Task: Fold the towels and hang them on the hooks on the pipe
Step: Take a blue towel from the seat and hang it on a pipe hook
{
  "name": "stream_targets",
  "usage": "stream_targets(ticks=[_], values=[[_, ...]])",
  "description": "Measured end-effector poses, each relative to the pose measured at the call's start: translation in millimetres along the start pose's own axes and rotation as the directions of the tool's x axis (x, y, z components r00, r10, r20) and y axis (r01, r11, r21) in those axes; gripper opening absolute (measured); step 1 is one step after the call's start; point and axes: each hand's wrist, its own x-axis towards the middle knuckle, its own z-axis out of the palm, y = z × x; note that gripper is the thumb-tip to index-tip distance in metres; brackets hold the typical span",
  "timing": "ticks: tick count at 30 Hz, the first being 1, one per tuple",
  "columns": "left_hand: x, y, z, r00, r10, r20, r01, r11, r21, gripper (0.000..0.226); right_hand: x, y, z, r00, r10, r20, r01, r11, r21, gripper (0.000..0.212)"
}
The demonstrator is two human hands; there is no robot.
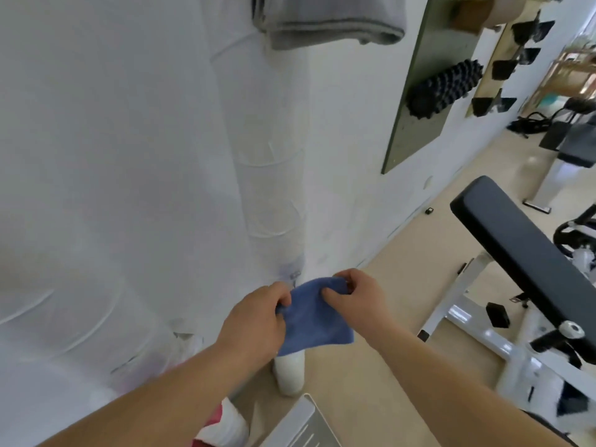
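Clearly mid-fold: both hands, left hand (258, 312) and right hand (354, 293), pinch the blue towel's (311, 321) top edge, held up before the white pipe (267, 175) so it hangs flat; a grey towel (325, 24) hangs above.

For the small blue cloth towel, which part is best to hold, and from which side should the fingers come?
Pinch the small blue cloth towel along its top edge, near the two upper corners, coming in from either side as the left hand and right hand do. It is limp and hangs free below, so a lower grip would likely bunch it.
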Motion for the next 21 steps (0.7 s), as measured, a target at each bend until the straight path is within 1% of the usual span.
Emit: stream_targets(ticks=[4, 7, 9, 11, 14, 16, 17, 18, 19, 21], values=[[35.7, -15.6, 18.7, 1.000, 0.009, -0.017, -0.007, 0.994, 0.113, 0.023, 37.9, 8.3, 19.1, 0.999, 0.036, 0.007, -0.037, 0.999, 0.022, 0.012], [57.3, -26.2, 31.6, 0.998, -0.062, 0.005, 0.061, 0.994, 0.094, 0.032, 57.3, 15.5, 30.3, 1.000, 0.025, 0.010, -0.025, 1.000, 0.010, 0.008], [64.1, -27.7, 38.4, 0.998, -0.064, 0.029, 0.060, 0.988, 0.144, 0.037, 68.3, 21.4, 35.8, 0.999, 0.027, 0.019, -0.027, 1.000, -0.006, 0.006], [65.1, -27.5, 44.5, 0.998, -0.056, 0.036, 0.047, 0.979, 0.199, 0.037, 78.2, 28.8, 42.0, 0.998, 0.046, 0.036, -0.044, 0.998, -0.041, 0.006], [63.8, -26.5, 54.8, 0.999, -0.044, -0.023, 0.048, 0.973, 0.227, 0.032, 88.5, 38.0, 49.6, 0.994, 0.071, 0.084, -0.060, 0.991, -0.120, 0.015], [63.9, -23.1, 61.6, 0.995, -0.053, -0.079, 0.069, 0.973, 0.219, 0.033, 91.5, 39.7, 49.4, 0.994, 0.076, 0.084, -0.060, 0.982, -0.179, 0.029], [63.7, -21.8, 64.8, 0.993, -0.064, -0.099, 0.083, 0.976, 0.199, 0.035, 92.3, 39.9, 47.3, 0.998, 0.034, 0.057, -0.019, 0.969, -0.245, 0.036], [62.8, -20.1, 67.0, 0.991, -0.080, -0.110, 0.100, 0.978, 0.184, 0.038, 92.9, 39.7, 45.5, 0.998, -0.043, 0.040, 0.053, 0.946, -0.320, 0.039], [61.5, -20.0, 70.2, 0.990, -0.079, -0.117, 0.100, 0.976, 0.193, 0.039, 92.8, 38.1, 43.8, 0.989, -0.137, 0.057, 0.149, 0.917, -0.370, 0.036], [59.4, -23.2, 76.7, 0.987, -0.022, -0.158, 0.067, 0.956, 0.286, 0.036, 92.1, 33.7, 42.7, 0.934, -0.305, 0.184, 0.353, 0.859, -0.371, 0.029]])
